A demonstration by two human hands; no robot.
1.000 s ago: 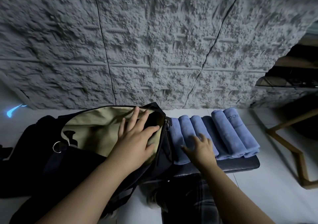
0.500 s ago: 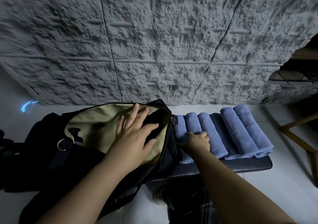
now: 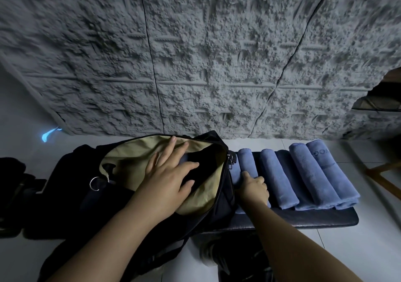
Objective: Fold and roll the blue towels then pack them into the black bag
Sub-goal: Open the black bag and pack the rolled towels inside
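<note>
Left hand [image 3: 167, 177]: fingers spread and nearly straight, palm down inside the mouth of the black bag [image 3: 152, 221], pressing flat on the tan lining [image 3: 132, 151]. It grips nothing that I can see.

Right hand [image 3: 253, 187]: fingers curled down over the leftmost rolled towel [image 3: 244, 162], the roll lying right next to the bag's zipper end [image 3: 230, 159]. Thumb tucked on the bag side, knuckles up. I read this as a grasp round the roll; the fingertips on the far side are hidden.

Count: I make out five blue rolls lying side by side on the dark padded bench [image 3: 308, 218]. One under the right hand, a second roll [image 3: 277, 182] beside it, a darker third roll [image 3: 288, 162] half sunk between neighbours, then two more at the right, the last towel [image 3: 329, 169] showing stitched lettering I cannot read. One bag, one metal ring [image 3: 94, 183] on its left side.

Edges and room: the rolls' near ends sit close to the bench's front edge. Bag mouth gapes wide, its right rim touching the held roll. Pale tiled floor [image 3: 347, 255] lies open right of the bench; rough grey wall [image 3: 195, 54] behind; a wooden frame leg [image 3: 382, 179] at far right.
</note>
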